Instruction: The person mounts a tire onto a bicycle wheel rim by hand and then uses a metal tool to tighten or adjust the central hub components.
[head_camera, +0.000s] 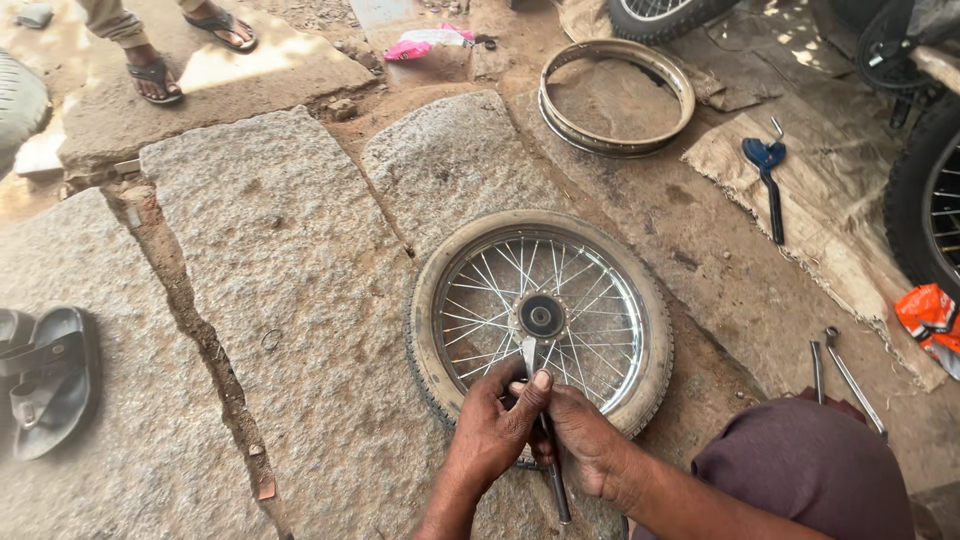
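A spoked wheel with a dusty tyre (540, 318) lies flat on stone slabs, its hub (541, 316) in the middle. A metal tyre lever (548, 440) runs from the hub area over the near rim toward me. Both hands hold this lever at the near edge of the tyre. My left hand (495, 420) wraps it from the left with the thumb up along the bar. My right hand (582, 438) grips it from the right, just below. The lever's tip lies among the spokes.
A bare metal rim (617, 97) lies farther back. Blue-handled pliers (768, 180) rest on sacking at right. Two metal levers (838, 370) lie by my knee. Sandals (45, 375) sit at left, another person's sandalled feet (180, 50) at top left, motorcycle wheels at right.
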